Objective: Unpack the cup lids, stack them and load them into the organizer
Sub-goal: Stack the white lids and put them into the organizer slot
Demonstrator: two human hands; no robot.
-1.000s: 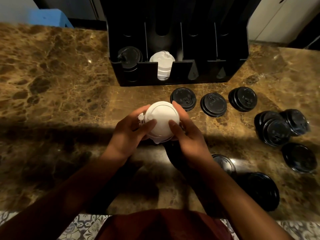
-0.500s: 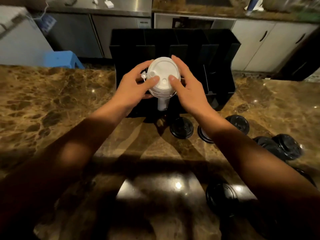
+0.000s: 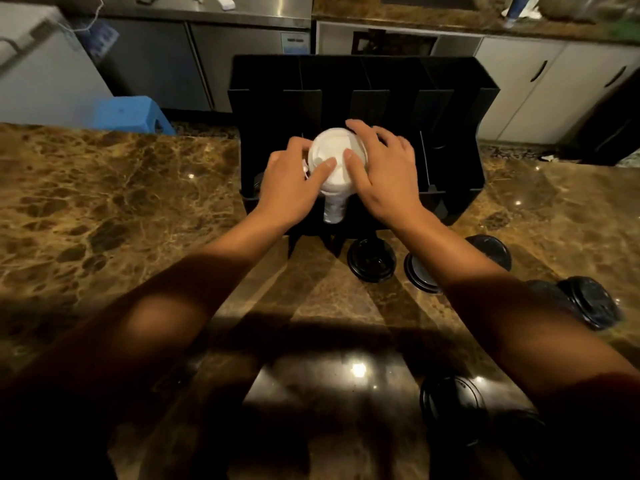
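A stack of white cup lids [image 3: 335, 160] sits between my two hands inside the second slot from the left of the black organizer [image 3: 453, 181]. My left hand [image 3: 291, 181] grips the stack's left side with its thumb on top. My right hand [image 3: 382, 168] holds the right side, thumb on top and fingers curled round the far edge. More white lids [image 3: 334, 212] show through the slot's front opening below. Several black lids lie loose on the marble counter: one [image 3: 371, 259] just in front of the organizer, another [image 3: 420, 277] beside it, a stack [image 3: 594, 303] at the right.
More black lids [image 3: 452, 408] lie near my right forearm at the lower right. The brown marble counter [image 3: 121, 209] stretches left of the organizer. Behind it stand a blue stool [image 3: 128, 114], steel cabinets [image 3: 207, 64] and white cupboards [image 3: 540, 88].
Both hands carried the white lid stack up from the counter, forward and down into the organizer's second slot. The camera tilted up, bringing the back of the kitchen into view.
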